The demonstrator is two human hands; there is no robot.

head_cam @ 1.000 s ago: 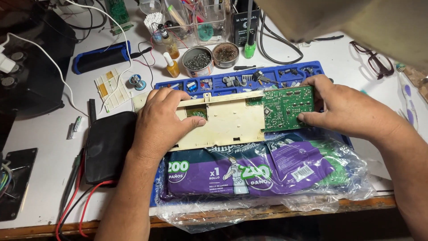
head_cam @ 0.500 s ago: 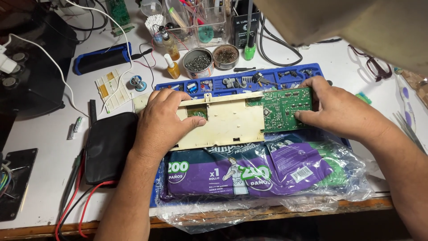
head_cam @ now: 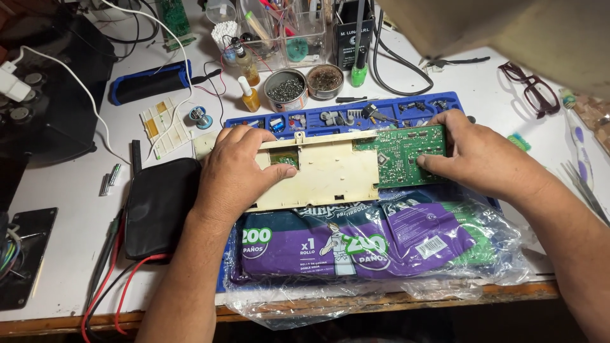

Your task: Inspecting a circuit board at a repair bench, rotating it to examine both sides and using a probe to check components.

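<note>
A cream plastic panel [head_cam: 324, 174] lies flat over a blue work mat [head_cam: 387, 108], with a green circuit board [head_cam: 403, 155] sticking out of its right end. My left hand [head_cam: 238, 171] presses down on the panel's left end, fingers spread over its edge. My right hand [head_cam: 486, 155] grips the right end of the circuit board, thumb on its face and fingers curled behind. Just in front of the panel lies a purple and green wrapped roll of cloths [head_cam: 356, 238] in clear plastic.
A black pouch [head_cam: 159, 206] with red and black leads lies left of my left hand. Two round tins of small parts [head_cam: 286, 89], small bottles, a clear organiser and a soldering iron stand sit behind the mat. Dark-framed glasses [head_cam: 534, 86] lie at the right.
Both hands keep their hold on the panel and the board. The view has shifted slightly; the board and panel stay in about the same place.
</note>
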